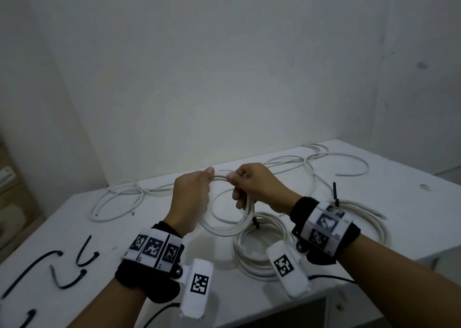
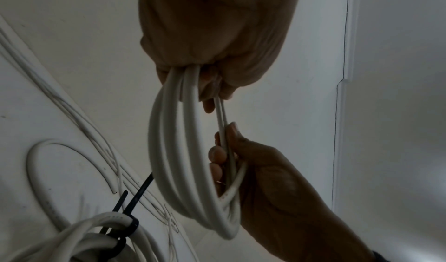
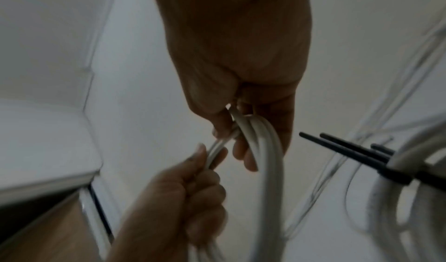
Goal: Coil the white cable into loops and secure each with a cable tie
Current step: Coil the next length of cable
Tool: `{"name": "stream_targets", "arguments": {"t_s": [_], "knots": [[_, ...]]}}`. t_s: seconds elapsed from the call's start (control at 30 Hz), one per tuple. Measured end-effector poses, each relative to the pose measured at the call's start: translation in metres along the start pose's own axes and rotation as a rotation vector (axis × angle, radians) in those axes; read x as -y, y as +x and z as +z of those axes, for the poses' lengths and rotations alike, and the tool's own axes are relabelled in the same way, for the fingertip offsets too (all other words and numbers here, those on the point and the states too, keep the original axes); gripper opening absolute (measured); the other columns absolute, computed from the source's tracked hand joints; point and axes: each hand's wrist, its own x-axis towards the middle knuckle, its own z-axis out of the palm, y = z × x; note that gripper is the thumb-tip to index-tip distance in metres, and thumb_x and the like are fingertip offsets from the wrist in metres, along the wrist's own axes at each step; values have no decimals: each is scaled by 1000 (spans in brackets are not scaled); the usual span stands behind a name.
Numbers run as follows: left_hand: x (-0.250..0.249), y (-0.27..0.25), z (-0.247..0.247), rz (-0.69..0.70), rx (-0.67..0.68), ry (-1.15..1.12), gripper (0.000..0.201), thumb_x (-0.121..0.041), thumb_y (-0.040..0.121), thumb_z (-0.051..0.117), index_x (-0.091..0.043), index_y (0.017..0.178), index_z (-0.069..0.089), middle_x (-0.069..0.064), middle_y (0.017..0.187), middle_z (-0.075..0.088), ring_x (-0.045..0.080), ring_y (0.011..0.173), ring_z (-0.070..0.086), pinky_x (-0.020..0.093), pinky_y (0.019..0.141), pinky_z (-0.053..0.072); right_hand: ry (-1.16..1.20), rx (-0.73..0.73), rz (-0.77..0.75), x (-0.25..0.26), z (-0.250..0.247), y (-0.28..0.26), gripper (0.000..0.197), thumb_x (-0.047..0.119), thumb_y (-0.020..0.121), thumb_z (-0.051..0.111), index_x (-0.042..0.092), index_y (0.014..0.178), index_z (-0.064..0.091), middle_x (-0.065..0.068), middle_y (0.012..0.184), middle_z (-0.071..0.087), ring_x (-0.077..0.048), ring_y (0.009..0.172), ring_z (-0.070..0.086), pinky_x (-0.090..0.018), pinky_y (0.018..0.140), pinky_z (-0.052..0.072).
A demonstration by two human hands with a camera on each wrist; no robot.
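Both hands hold one coil of white cable [image 1: 224, 225] up above the white table [image 1: 411, 215]. My left hand [image 1: 210, 178] grips the top of the loops in its fist, thumb on top. Just to its right, my right hand [image 1: 233, 180] pinches the strands and curls its fingers round the loops. In the left wrist view the coil [image 2: 183, 161] hangs from my left hand [image 2: 207, 86], with the right hand's fingers [image 2: 217, 153] wrapped on the thin strands. The right wrist view shows my right hand [image 3: 231, 132] on the coil [image 3: 265, 151].
Two coils bound with black ties lie on the table at centre [image 1: 259, 253] and right [image 1: 361, 218]. Several loose black cable ties [image 1: 84, 253] lie at the front left. Loose white cable [image 1: 117, 198] runs along the back by the wall.
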Motion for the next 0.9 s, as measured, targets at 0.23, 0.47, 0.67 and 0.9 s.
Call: {"name": "stream_targets", "arguments": {"t_s": [0.23, 0.47, 0.67, 0.9], "knots": [[-4, -1, 3, 14, 12, -2, 32, -24, 98, 53, -10, 71, 60, -1, 51, 28, 10, 38, 22, 17, 38, 19, 266, 197, 196, 3, -13, 3, 31, 35, 98, 47, 6, 94, 56, -5, 67, 65, -22, 66, 66, -31, 58, 56], [-9, 0, -2, -54, 76, -5, 35, -25, 100, 50, -12, 67, 54, -6, 46, 31, 8, 36, 25, 18, 38, 22, 73, 70, 27, -1, -11, 3, 23, 27, 93, 58, 4, 95, 58, -9, 72, 60, -17, 57, 59, -32, 56, 48], [-9, -1, -9, -106, 130, -134, 22, -27, 96, 56, -6, 91, 58, 1, 58, 45, 12, 43, 40, 23, 40, 37, 184, -38, 11, -7, 2, 7, 24, 13, 98, 49, 6, 74, 49, -4, 63, 38, -11, 48, 39, -23, 44, 41], [10, -16, -29, -224, 149, -409, 22, -23, 97, 52, -5, 87, 60, 2, 54, 55, 17, 50, 59, 29, 53, 55, 374, -149, 56, -15, 24, 13, 16, 14, 99, 46, 8, 84, 45, -4, 63, 34, -10, 49, 33, -21, 42, 39]]}}
